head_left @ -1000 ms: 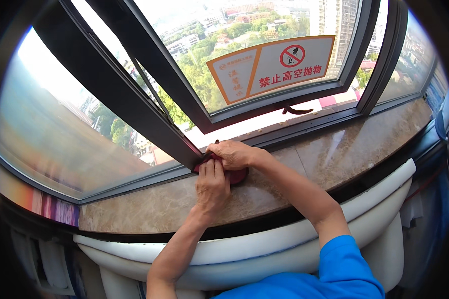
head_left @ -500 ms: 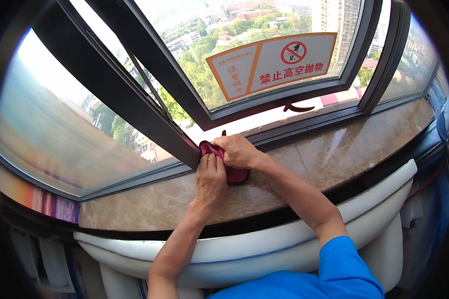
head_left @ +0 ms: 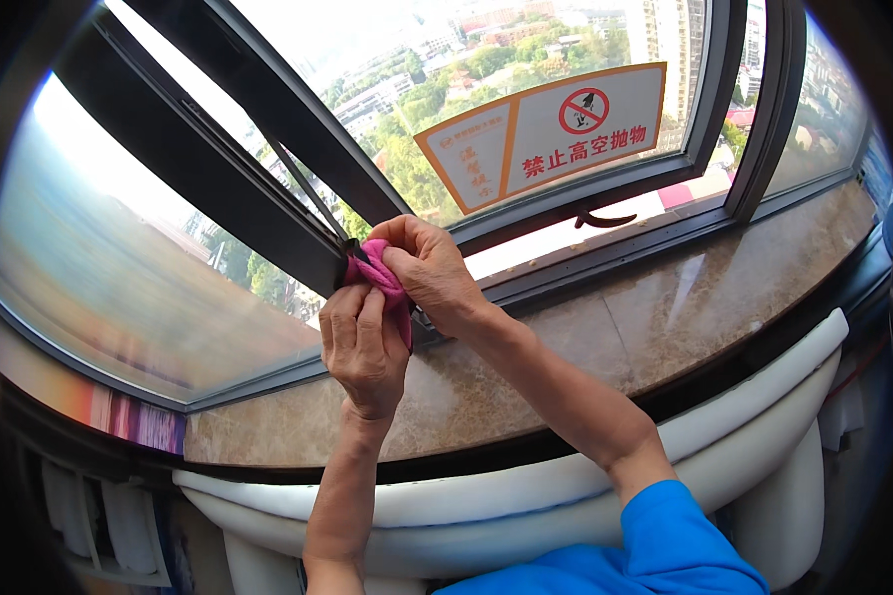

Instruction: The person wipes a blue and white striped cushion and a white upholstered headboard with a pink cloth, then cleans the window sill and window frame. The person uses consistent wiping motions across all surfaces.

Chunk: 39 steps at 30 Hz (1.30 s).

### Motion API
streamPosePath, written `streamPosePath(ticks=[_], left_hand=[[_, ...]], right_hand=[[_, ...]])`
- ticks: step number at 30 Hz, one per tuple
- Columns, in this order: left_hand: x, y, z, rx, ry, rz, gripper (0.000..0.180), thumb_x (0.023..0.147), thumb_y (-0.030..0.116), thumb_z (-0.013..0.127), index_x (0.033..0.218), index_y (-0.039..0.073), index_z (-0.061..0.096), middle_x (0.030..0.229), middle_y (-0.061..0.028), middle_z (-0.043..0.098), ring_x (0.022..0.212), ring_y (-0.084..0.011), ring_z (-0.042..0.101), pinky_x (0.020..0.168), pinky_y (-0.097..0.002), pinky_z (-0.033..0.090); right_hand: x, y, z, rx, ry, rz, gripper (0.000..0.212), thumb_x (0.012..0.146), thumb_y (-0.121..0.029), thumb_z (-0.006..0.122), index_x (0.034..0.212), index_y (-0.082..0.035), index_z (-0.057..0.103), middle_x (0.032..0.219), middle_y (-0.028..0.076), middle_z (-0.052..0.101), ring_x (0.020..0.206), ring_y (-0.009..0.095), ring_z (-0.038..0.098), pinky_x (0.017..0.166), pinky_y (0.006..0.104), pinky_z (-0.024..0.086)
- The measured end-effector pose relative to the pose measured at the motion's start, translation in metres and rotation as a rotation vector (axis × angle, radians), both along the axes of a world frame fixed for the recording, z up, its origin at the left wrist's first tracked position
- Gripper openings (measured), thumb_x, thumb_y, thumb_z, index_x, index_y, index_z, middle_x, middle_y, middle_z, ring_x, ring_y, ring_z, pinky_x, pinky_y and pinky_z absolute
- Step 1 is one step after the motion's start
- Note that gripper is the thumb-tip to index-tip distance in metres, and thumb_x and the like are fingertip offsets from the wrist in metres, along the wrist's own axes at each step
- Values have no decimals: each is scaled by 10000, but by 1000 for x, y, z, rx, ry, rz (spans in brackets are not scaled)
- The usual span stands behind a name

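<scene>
Both hands grip a pink cloth (head_left: pixel 392 286) against the dark window post, near the lower corner of the opened sash. My left hand (head_left: pixel 365 347) has its fingers pinched on the cloth's lower left part. My right hand (head_left: pixel 432 273) is closed on the upper right part, its thumb pressing on the fabric. Part of the cloth hangs down between the hands. The dark window post (head_left: pixel 278 223) runs up and left from the cloth. Beside it, the window sash (head_left: pixel 536 213) is swung open. My fingers cover the exact contact with the frame.
Below the window runs a brown marble sill (head_left: pixel 566 327). A white curved sofa back (head_left: pixel 526 486) stands between me and the sill. A dark handle (head_left: pixel 603 220) juts from the sash bottom, and an orange-edged sign (head_left: pixel 546 134) is on its glass. A stay arm (head_left: pixel 313 188) spans the gap.
My two hands have moved up and slightly left with the cloth, from the sill at the foot of the post to higher on the post. Both still grip it.
</scene>
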State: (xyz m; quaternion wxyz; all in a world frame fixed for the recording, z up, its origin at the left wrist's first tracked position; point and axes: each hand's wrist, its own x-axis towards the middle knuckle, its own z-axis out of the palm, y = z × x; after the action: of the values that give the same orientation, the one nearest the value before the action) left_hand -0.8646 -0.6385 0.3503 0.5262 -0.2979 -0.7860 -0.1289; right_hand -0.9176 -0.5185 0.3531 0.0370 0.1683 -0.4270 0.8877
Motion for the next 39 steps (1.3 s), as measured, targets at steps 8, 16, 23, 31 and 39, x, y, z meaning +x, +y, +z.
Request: streamPosePath(ticks=[8, 16, 23, 31, 39], left_hand=[[2, -1, -48, -71, -143, 30, 284, 701, -30, 740, 978, 30, 725, 1042, -86, 662, 1005, -292, 647, 855, -391, 562], [-9, -6, -13, -11, -52, -45, 360, 682, -82, 711, 1024, 28, 733, 1044, -96, 656, 968, -284, 635, 818, -384, 553], [-15, -18, 58, 99, 115, 29, 378, 806, -111, 686, 1151, 43, 710, 1117, -118, 654, 1000, -276, 627, 864, -364, 528], [-13, -19, 20, 108, 22, -18, 380, 744, -76, 719, 1103, 47, 743, 1057, -110, 637, 910, -271, 609, 773, -356, 530], [-39, -13, 130, 228, 298, -15, 357, 889, -31, 707, 1237, 50, 708, 1164, -102, 654, 1066, -227, 648, 892, -338, 552]], right_hand=[[-3, -5, -86, 220, -150, -116, 165, 902, -54, 517, 994, 13, 636, 870, 54, 654, 809, 76, 580, 723, 244, 501], [-1, -6, -54, 278, -88, -242, 177, 950, -158, 613, 970, 13, 655, 830, 68, 690, 773, 86, 610, 703, 271, 522], [1, -17, 64, 277, 261, -332, 158, 1023, -94, 553, 1097, 25, 627, 924, 44, 682, 820, 59, 622, 731, 217, 540], [2, -17, 12, 236, 126, -244, 162, 975, -66, 534, 1042, 26, 647, 888, 94, 708, 806, 110, 652, 719, 277, 537], [-13, -21, 146, 112, 589, -457, 212, 974, -103, 536, 1092, 37, 645, 892, 138, 717, 791, 185, 697, 732, 306, 565]])
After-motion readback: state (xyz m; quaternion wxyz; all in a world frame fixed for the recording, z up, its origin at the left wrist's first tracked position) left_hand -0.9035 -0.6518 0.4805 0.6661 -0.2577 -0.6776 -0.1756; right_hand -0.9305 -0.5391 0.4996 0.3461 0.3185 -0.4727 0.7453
